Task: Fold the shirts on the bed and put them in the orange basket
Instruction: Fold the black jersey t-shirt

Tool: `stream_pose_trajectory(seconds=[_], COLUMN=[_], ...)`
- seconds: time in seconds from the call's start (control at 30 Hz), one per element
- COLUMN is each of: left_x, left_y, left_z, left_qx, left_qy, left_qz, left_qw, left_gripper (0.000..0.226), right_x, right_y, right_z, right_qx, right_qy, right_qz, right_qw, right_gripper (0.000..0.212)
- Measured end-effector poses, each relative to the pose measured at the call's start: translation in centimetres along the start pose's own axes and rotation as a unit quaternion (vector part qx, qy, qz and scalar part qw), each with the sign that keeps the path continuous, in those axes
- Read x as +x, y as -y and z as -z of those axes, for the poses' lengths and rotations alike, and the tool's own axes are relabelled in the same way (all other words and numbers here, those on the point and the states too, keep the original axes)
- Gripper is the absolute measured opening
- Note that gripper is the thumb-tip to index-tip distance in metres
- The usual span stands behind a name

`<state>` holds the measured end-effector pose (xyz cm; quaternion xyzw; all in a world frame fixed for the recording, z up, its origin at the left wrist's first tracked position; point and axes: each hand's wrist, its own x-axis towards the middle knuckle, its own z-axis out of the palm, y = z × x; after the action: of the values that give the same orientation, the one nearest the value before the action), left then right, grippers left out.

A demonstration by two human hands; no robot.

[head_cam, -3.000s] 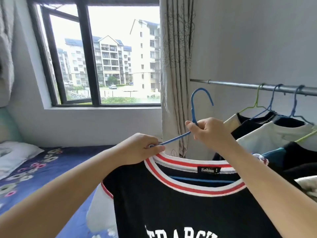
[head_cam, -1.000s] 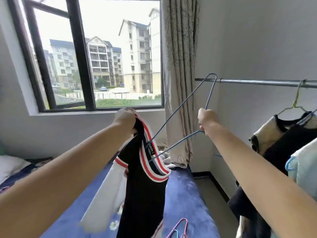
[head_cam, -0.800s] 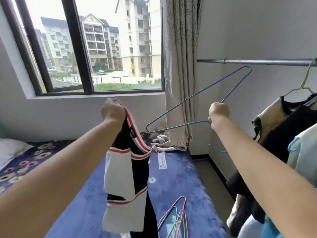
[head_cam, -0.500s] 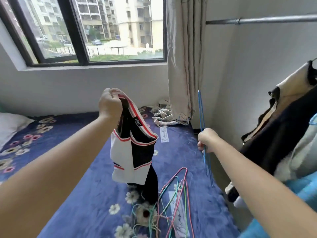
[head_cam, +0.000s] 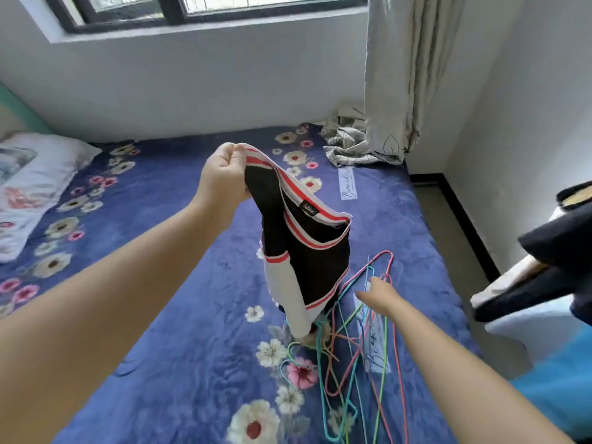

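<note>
Shirt [head_cam: 301, 248] (pinched) in left hand [head_cam: 221, 181]

The shirt [head_cam: 301, 251] hides its own hem; right hand [head_cam: 378, 296] fingers blur among hangers [head_cam: 349, 363] at five o'clock.

The blue wire hanger that the right hand [head_cam: 379, 296] gripped half a second ago is out of its fingers; that hand now reaches down, fingers loosened, over the heap of coloured wire hangers [head_cam: 355, 341] on the blue floral bedspread [head_cam: 179, 363]. The view has tipped downward. The black shirt with red-and-white striped collar [head_cam: 304, 245], off its hanger, hangs lower from the left hand [head_cam: 224, 181], its hem reaching the bedspread.
</note>
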<state>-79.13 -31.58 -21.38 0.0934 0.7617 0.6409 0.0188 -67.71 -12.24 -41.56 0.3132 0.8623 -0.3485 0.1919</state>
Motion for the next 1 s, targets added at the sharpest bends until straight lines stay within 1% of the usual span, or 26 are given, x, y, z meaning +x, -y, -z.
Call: stream_pose_trajectory(seconds=[0.03, 0.07, 0.1, 0.13, 0.2, 0.23, 0.27, 0.3, 0.37, 0.4, 0.47, 0.53, 0.57, 0.63, 0.7, 0.77, 0.8, 0.83, 0.9, 0.97, 1.0], left_x=[-0.2, -0.4, -0.5, -0.6, -0.7, -0.7, -0.9, -0.9, -0.7, -0.7, -0.7, -0.1, 0.1, 0.2, 0.1, -0.4, -0.7, -0.8, -1.2, -1.8, -2.2], left_y=[0.1, 0.1, 0.1, -0.3, -1.2, -1.8, -2.2, -3.5, -4.3, -5.0, -6.6, -7.6, -8.0, -9.2, -10.2, -10.9, -11.2, -11.3, -11.2, -11.2, -11.3], left_z=[0.5, 1.0, 1.3, 1.8, 2.5, 3.0, 3.3, 4.3, 4.9, 5.4, 6.8, 8.0, 8.6, 9.4, 9.7, 9.7, 9.7, 9.9, 10.2, 10.9, 11.4], left_qx=[-0.007, -0.008, -0.006, -0.007, -0.007, -0.009, -0.012, -0.021, -0.04, -0.047, -0.074, -0.074, -0.052, 0.009, 0.059, 0.072, 0.074, 0.076, 0.093, 0.134, 0.158], left_qy=[0.008, 0.019, 0.024, 0.026, 0.04, 0.044, 0.049, 0.047, 0.049, 0.035, -0.013, -0.089, -0.137, -0.221, -0.265, -0.266, -0.266, -0.264, -0.239, -0.209, -0.197], left_qz=[0.001, -0.003, -0.009, -0.02, -0.041, -0.048, -0.051, -0.067, -0.071, -0.073, -0.08, -0.081, -0.095, -0.125, -0.131, -0.129, -0.129, -0.129, -0.147, -0.178, -0.191], left_qw=[1.0, 1.0, 1.0, 0.999, 0.998, 0.998, 0.997, 0.996, 0.995, 0.996, 0.994, 0.99, 0.985, 0.967, 0.954, 0.953, 0.952, 0.953, 0.955, 0.952, 0.949], left_gripper=[0.026, 0.026, 0.027, 0.027, 0.028, 0.028, 0.028, 0.028, 0.027, 0.027, 0.026, 0.028, 0.029, 0.032, 0.035, 0.033, 0.03, 0.028, 0.032, 0.036, 0.038], right_x=[0.2, 0.3, 0.2, -0.2, -0.7, -1.1, -1.4, -2.0, -2.5, -2.9, -3.9, -5.1, -5.8, -7.4, -9.2, -11.1, -11.9, -12.7, -13.7, -14.0, -14.0], right_y=[0.5, 1.1, 2.0, 3.5, 6.4, 8.0, 9.0, 11.0, 12.5, 13.2, 14.6, 15.9, 16.7, 18.5, 20.4, 22.0, 22.6, 22.9, 23.1, 22.7, 22.4], right_z=[-0.2, -0.2, 0.1, 0.8, 2.7, 3.8, 4.4, 5.5, 6.1, 6.1, 6.7, 7.8, 8.6, 10.3, 12.4, 14.4, 15.3, 16.1, 17.3, 18.5, 19.1], right_qx=[0.029, 0.059, 0.092, 0.12, 0.143, 0.131, 0.102, 0.05, -0.061, -0.082, -0.049, 0.013, 0.042, 0.127, 0.187, 0.216, 0.216, 0.203, 0.161, 0.121, 0.096], right_qy=[-0.006, -0.008, -0.005, -0.01, -0.022, -0.016, -0.004, 0.008, 0.046, 0.048, 0.044, -0.001, -0.035, -0.083, -0.131, -0.17, -0.19, -0.216, -0.268, -0.307, -0.324], right_qz=[0.021, 0.044, 0.07, 0.106, 0.175, 0.205, 0.228, 0.258, 0.269, 0.277, 0.285, 0.292, 0.309, 0.339, 0.372, 0.397, 0.412, 0.426, 0.449, 0.459, 0.459], right_qw=[0.999, 0.997, 0.993, 0.987, 0.974, 0.97, 0.968, 0.965, 0.96, 0.956, 0.956, 0.956, 0.95, 0.928, 0.899, 0.875, 0.865, 0.855, 0.837, 0.825, 0.822], right_gripper=[0.027, 0.053, 0.074, 0.087, 0.097, 0.097, 0.092, 0.077, 0.025, 0.014, 0.014, 0.022, 0.027, 0.027, 0.024, 0.023, 0.026, 0.032, 0.042, 0.042, 0.039])
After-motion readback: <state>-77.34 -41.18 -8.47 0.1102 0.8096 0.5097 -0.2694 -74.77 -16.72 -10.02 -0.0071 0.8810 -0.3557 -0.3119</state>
